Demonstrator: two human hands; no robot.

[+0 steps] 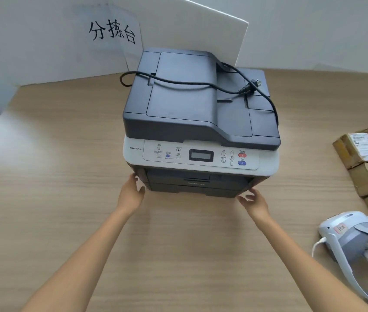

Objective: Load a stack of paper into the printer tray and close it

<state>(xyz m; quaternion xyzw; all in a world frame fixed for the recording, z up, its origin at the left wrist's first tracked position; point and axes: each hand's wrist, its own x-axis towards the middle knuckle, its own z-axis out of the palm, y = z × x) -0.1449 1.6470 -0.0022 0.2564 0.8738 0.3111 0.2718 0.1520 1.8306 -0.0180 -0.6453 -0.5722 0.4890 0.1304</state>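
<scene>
A dark grey and white printer (201, 122) stands on a wooden table (66, 176). Its black power cable (212, 86) lies loose across the lid, plug unconnected. The paper tray (194, 190) at the bottom front sits flush in the body. My left hand (131, 192) is at the tray's lower left corner, fingers apart, touching the printer's side. My right hand (254, 202) is at the lower right corner, fingers spread, just off the printer. Neither hand holds anything. No stack of paper is in view.
Several taped cardboard parcels (367, 158) are piled at the right edge. A white and grey headset (354, 239) with a white cable lies at the lower right. White boards, one with black characters (111, 32), stand behind the printer.
</scene>
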